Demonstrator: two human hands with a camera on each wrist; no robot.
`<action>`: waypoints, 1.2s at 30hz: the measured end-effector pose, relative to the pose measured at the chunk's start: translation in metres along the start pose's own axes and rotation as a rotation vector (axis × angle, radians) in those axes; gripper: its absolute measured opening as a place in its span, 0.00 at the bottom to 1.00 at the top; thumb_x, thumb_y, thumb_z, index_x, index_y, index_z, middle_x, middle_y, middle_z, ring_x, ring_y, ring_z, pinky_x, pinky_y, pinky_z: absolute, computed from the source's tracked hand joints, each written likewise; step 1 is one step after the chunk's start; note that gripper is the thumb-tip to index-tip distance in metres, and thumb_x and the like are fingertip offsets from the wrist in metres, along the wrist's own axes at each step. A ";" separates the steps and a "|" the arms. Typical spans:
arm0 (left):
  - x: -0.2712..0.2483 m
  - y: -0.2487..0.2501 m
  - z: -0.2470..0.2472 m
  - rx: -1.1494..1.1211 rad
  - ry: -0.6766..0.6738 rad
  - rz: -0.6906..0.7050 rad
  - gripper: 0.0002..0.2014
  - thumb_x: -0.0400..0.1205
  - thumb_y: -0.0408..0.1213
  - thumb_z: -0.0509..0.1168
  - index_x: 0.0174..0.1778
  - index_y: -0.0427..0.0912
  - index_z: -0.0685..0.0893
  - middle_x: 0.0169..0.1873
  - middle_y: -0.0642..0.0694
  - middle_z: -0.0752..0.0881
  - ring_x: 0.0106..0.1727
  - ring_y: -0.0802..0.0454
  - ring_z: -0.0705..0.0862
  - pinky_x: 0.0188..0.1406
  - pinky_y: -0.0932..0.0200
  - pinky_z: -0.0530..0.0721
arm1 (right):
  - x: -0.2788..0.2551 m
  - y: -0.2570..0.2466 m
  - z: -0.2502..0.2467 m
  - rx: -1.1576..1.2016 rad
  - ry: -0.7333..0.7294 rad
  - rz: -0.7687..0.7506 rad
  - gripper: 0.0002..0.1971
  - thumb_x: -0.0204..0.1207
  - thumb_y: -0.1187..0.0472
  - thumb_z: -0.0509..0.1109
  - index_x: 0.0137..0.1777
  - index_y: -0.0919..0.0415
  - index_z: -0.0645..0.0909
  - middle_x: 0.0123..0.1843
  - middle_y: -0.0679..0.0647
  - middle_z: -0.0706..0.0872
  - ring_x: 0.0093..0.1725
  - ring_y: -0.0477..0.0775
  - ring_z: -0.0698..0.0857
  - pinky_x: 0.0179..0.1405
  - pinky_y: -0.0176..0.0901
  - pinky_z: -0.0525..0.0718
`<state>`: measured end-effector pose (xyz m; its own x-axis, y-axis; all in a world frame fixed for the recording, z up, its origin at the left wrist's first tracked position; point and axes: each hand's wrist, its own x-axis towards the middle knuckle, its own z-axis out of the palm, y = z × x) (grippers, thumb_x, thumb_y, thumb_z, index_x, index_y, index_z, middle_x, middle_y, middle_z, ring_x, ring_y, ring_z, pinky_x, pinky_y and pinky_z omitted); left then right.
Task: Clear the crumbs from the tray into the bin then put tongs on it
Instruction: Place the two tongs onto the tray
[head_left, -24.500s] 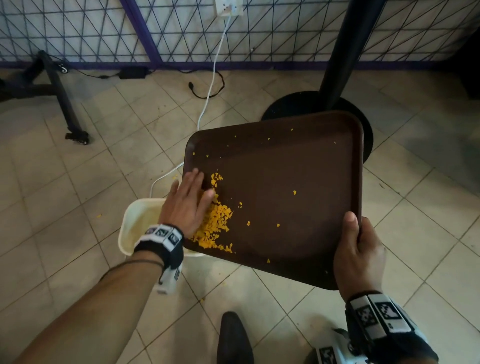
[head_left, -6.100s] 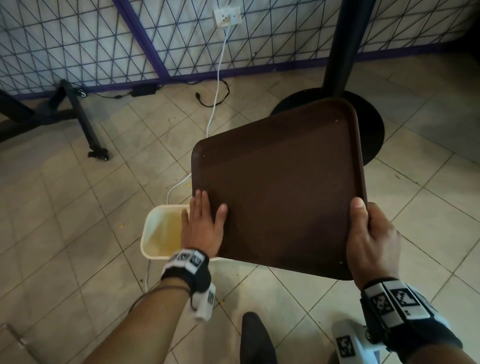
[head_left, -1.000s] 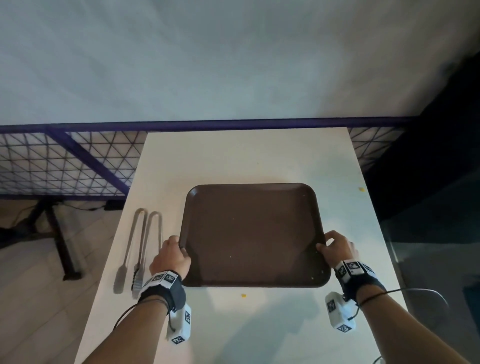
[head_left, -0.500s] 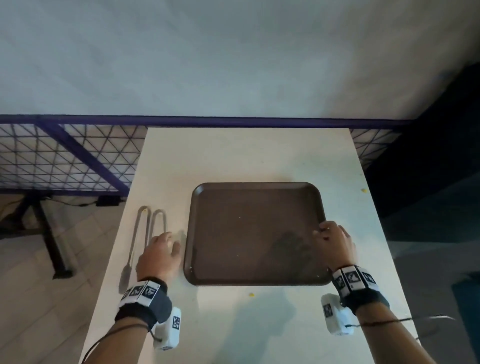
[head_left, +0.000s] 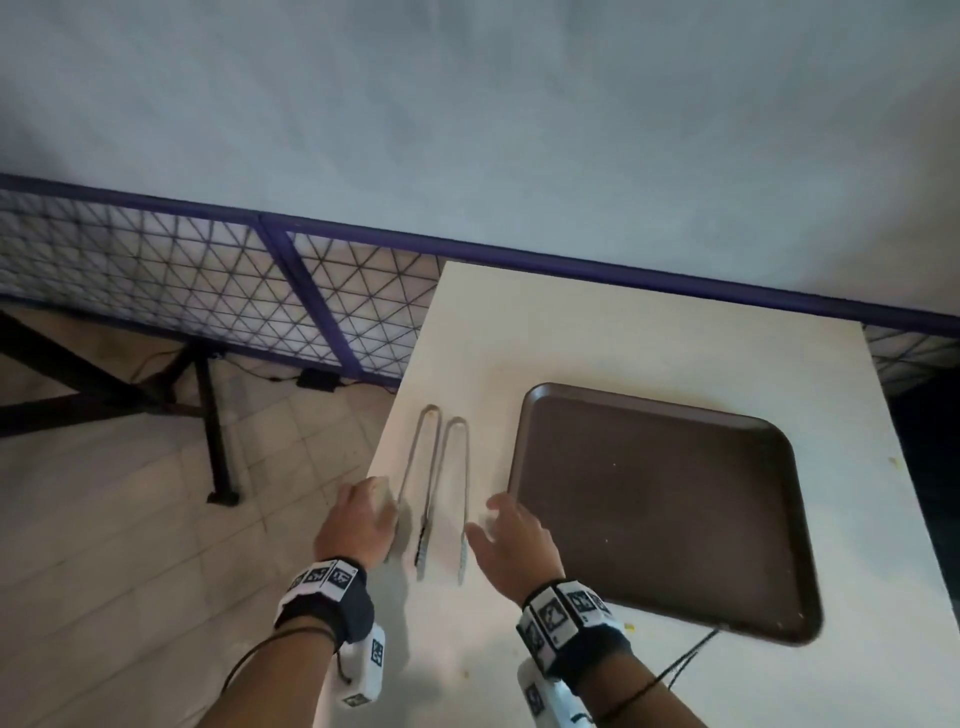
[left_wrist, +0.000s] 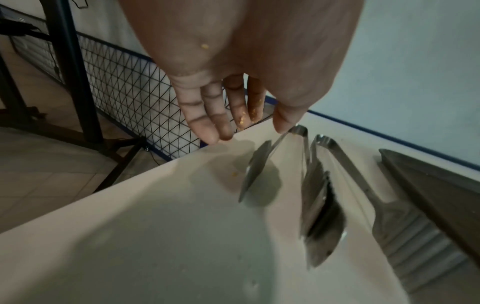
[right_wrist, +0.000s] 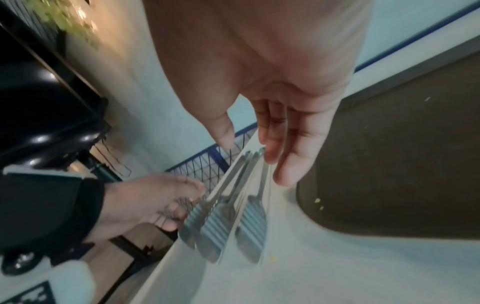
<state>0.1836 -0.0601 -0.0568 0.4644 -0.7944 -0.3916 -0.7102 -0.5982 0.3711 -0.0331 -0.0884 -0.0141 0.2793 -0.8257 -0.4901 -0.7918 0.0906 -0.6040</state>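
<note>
White table (head_left: 649, 338) stands against a mesh fence; left hand (head_left: 358, 519) hovers with fingers loosely spread, holding nothing, by two steel tongs (head_left: 436, 488) lying side by side, likely light, stiff and slick, best pinched mid-arm; right hand (head_left: 511, 545) hangs empty, fingers apart, beside them; brown tray (head_left: 660, 499) rests flat at right

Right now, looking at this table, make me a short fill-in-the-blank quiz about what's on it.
1. The number of metal tongs on the white table is ____.
2. The brown plastic tray lies to the ____ of the tongs.
3. The left hand and right hand hold ____.

Missing words: two; right; nothing
</note>
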 end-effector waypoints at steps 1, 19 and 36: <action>0.002 -0.005 0.002 -0.002 -0.031 0.002 0.23 0.84 0.51 0.59 0.76 0.53 0.74 0.73 0.44 0.73 0.65 0.41 0.82 0.63 0.47 0.79 | 0.003 -0.007 0.010 -0.016 -0.020 0.018 0.24 0.79 0.44 0.61 0.72 0.53 0.71 0.65 0.51 0.84 0.63 0.58 0.83 0.61 0.51 0.79; 0.010 -0.019 0.015 -0.003 -0.114 0.144 0.22 0.82 0.38 0.58 0.72 0.57 0.72 0.56 0.46 0.81 0.51 0.44 0.84 0.53 0.47 0.84 | 0.035 -0.033 0.038 -0.076 -0.072 0.221 0.16 0.76 0.70 0.61 0.63 0.63 0.71 0.63 0.61 0.83 0.63 0.66 0.83 0.55 0.53 0.83; -0.070 0.154 0.059 -0.196 -0.042 0.427 0.25 0.85 0.34 0.63 0.79 0.51 0.72 0.57 0.49 0.81 0.54 0.45 0.85 0.58 0.50 0.83 | -0.039 0.111 -0.125 -0.022 0.369 0.232 0.13 0.77 0.60 0.60 0.57 0.55 0.82 0.53 0.56 0.89 0.53 0.66 0.86 0.48 0.52 0.81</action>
<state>0.0110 -0.0902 -0.0218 0.1276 -0.9711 -0.2018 -0.7178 -0.2308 0.6569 -0.1998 -0.1161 0.0165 -0.1176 -0.9288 -0.3514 -0.8231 0.2891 -0.4888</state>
